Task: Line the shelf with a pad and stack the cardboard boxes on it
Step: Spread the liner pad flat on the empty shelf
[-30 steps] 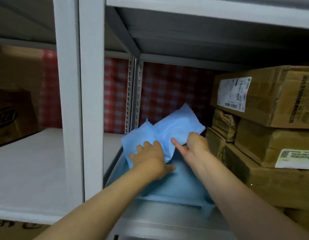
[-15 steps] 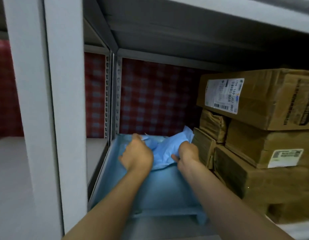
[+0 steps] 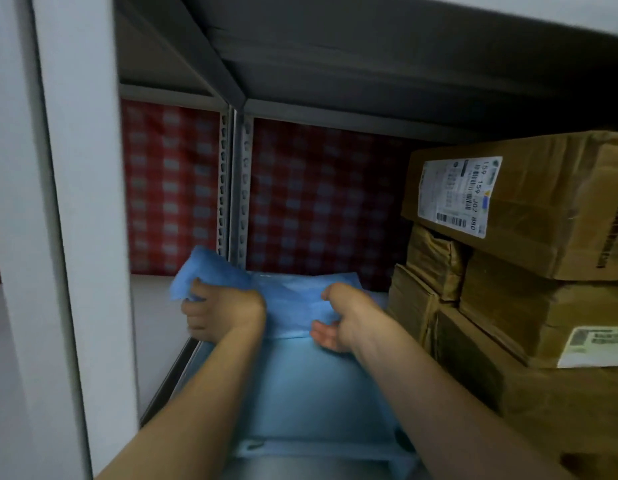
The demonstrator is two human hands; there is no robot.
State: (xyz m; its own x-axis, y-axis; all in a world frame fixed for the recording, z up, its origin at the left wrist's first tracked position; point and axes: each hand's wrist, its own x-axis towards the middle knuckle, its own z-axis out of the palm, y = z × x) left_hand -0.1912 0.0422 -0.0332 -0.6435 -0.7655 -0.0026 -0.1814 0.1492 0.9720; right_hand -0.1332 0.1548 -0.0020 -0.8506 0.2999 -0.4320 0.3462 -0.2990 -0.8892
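A light blue pad (image 3: pixel 300 386) lies on the shelf floor, its far part still folded and raised toward the back. My left hand (image 3: pixel 220 311) grips the pad's far left corner, lifted near the upright post. My right hand (image 3: pixel 342 317) holds the folded edge on the right, fingers curled over it. Several brown cardboard boxes (image 3: pixel 529 271) are stacked on the right side of the same shelf, close beside my right arm.
A white shelf post (image 3: pixel 75 237) stands at the left front. A perforated grey upright (image 3: pixel 236 188) divides this bay from the left bay. Red checked cloth (image 3: pixel 321 202) covers the back. The shelf above (image 3: pixel 369 53) hangs low overhead.
The crumpled pad has been spread wider toward the back. My left hand moved left with its corner, my right hand moved right. The view has come closer to the shelf.
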